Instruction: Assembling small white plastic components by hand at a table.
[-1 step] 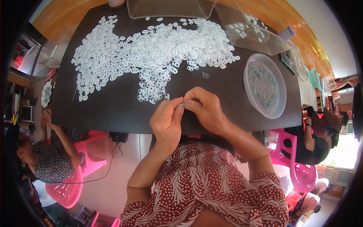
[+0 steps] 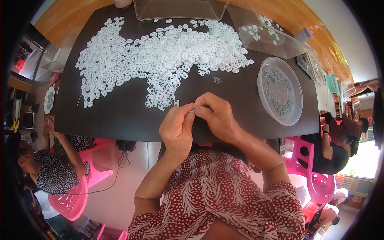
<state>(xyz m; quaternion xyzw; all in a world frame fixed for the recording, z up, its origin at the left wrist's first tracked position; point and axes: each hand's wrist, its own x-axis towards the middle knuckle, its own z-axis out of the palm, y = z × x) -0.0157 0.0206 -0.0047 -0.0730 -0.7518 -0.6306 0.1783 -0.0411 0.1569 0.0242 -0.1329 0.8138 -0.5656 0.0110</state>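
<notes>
In front of me, over the table's near part, my left hand (image 2: 176,127) pinches a small pale plastic piece (image 2: 192,111) between thumb and fingers. Only a bit of that piece shows. My right hand (image 2: 218,118) is closed against it, thumb and forefinger pressed together; whatever sits in that pinch is hidden. Just beyond both hands spreads a large heap of small white oval plastic pieces (image 2: 168,50), each with two holes. A few small grey pins (image 2: 217,80) lie loose past my right hand. To the right stands a round clear tub (image 2: 297,114) with many more grey pins inside.
The dark table (image 2: 120,120) carries a clear bin (image 2: 178,18) at its far edge and another clear box (image 2: 280,47) with white pieces, far right. One person (image 2: 52,164) sits at the left near a pink chair (image 2: 76,200), another (image 2: 330,152) at the right.
</notes>
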